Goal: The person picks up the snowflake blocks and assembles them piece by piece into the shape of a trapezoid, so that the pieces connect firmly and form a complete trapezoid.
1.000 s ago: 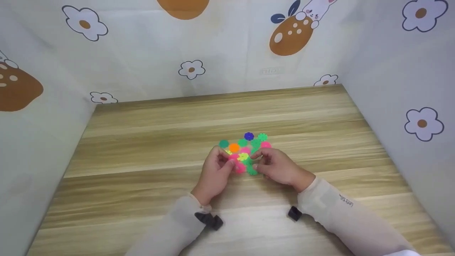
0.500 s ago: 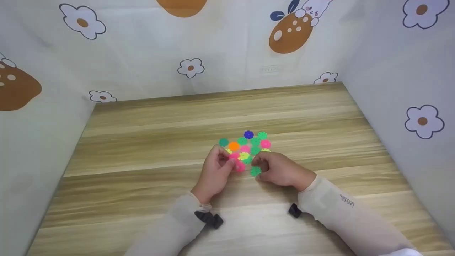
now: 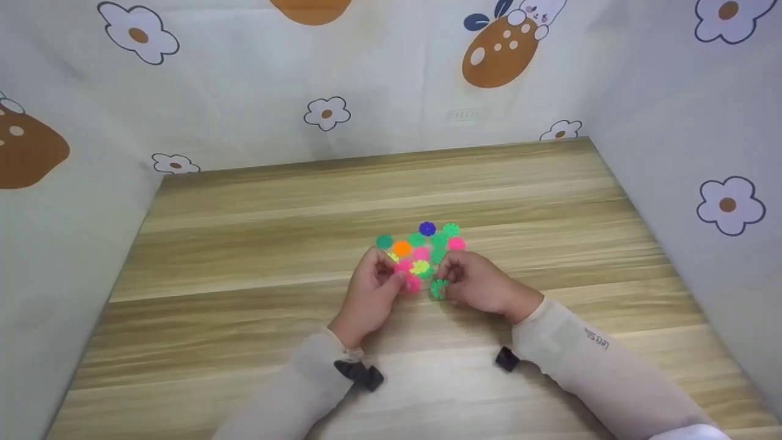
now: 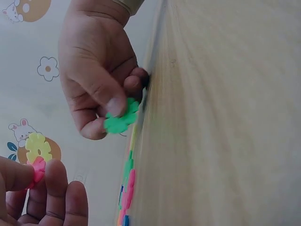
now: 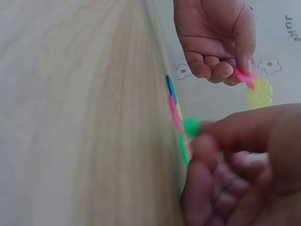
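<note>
R. hand has edged up slightly in ½ sec., green disc w/ it; L. hand hasn't budged noticeably. R. thumb and finger pinch the notched green disc near its rim, seemingly just over the bench; L. hand pinches a pink disc, apparently slotted to a yellow disc. By eye: thin plastic, v. light, fairly stiff, prob. a bit slippery, hard to break unless forced askew. Best grip: fingertips on opp. faces nr. the rim, joining slot left free.
</note>
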`<state>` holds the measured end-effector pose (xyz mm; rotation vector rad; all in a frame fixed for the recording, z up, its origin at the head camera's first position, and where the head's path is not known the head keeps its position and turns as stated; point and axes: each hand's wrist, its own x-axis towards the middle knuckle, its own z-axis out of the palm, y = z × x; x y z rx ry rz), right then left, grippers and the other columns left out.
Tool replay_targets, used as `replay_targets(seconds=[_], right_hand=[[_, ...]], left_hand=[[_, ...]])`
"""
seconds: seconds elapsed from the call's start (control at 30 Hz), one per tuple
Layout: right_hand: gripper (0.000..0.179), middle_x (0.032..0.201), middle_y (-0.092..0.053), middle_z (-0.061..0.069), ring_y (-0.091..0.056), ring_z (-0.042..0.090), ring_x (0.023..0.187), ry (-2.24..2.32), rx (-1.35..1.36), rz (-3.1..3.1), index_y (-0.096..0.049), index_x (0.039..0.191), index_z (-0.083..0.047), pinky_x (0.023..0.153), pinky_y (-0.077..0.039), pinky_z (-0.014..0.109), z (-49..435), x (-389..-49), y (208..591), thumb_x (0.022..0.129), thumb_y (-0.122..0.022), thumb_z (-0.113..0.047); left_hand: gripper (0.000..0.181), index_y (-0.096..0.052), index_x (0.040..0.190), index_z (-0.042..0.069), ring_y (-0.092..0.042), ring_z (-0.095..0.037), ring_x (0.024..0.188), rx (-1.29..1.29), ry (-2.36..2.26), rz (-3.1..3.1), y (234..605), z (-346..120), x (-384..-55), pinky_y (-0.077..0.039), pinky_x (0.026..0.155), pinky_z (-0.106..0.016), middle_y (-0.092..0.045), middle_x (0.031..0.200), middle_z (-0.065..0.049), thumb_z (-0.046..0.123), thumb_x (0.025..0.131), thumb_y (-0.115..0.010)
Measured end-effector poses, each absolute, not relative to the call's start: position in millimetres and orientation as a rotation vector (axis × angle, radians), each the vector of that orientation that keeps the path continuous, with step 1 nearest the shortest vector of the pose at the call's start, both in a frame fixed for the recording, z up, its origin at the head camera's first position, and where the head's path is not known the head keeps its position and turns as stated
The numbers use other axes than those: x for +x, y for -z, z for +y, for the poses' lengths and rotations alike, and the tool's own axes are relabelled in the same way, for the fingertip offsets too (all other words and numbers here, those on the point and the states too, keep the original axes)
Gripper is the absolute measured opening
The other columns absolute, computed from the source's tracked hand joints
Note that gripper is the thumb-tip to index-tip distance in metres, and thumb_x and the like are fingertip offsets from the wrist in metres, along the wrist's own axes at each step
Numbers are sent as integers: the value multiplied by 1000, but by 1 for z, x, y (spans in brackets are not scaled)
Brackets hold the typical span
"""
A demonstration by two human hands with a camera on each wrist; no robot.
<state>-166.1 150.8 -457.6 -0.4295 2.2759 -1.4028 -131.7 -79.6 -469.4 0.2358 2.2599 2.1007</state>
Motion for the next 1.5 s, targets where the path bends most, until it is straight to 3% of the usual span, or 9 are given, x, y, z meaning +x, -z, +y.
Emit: replay_targets(seconds=[0.13,0.4,0.8,0.97,1.17,1.37,1.5], right_hand=[[22,90,-60,7,-67,22,80,1827,-317,2052,-61,112,3,79,-64,38,149,-169,460,92,-68,5],[22,94,-64,4,-67,21,82,2096,-338,1962,-63,112,4,86,-64,40,147,-166,460,92,-67,12],[24,97,-68,6,-67,18,82,2076,-436,1999,-62,115,15,82,-62,33,145,-164,461,92,-67,10],[21,93,-67,13,-67,16,81,2072,-439,1992,-63,113,15,80,-62,32,145,-162,460,92,-67,10],[20,89,-67,6,-67,15,79,2077,-449,2001,-64,111,15,79,-62,31,145,-161,459,92,-69,10],[26,105,-67,8,-71,25,84,2054,-395,2040,-65,120,12,84,-63,38,148,-165,458,96,-68,2],[26,100,-63,8,-68,26,75,1933,-280,2249,-66,123,9,74,-61,34,155,-174,458,101,-66,-5]], left_hand=[[13,-48,109,0,-62,-24,87,252,-2110,2233,470,-80,-132,-59,80,-30,-56,103,-11,-1,102,-59],[16,-47,112,-7,-63,-28,88,282,-2128,2224,468,-81,-130,-60,81,-35,-58,100,-11,-1,102,-59],[16,-47,111,-8,-60,-22,85,290,-2088,2255,466,-80,-129,-56,76,-29,-57,100,-10,-3,102,-59],[16,-48,109,-6,-61,-23,84,290,-2053,2284,465,-80,-129,-56,75,-31,-58,100,-11,-4,101,-61],[14,-48,108,-3,-62,-23,86,311,-2037,2279,465,-79,-129,-58,77,-35,-59,100,-11,-1,103,-61],[14,-48,111,-5,-62,-27,87,315,-2107,2249,468,-81,-131,-58,78,-31,-59,98,-10,-2,103,-59],[13,-48,108,0,-64,-32,85,225,-2199,2217,471,-83,-133,-59,78,-34,-59,93,-10,-5,101,-59]])
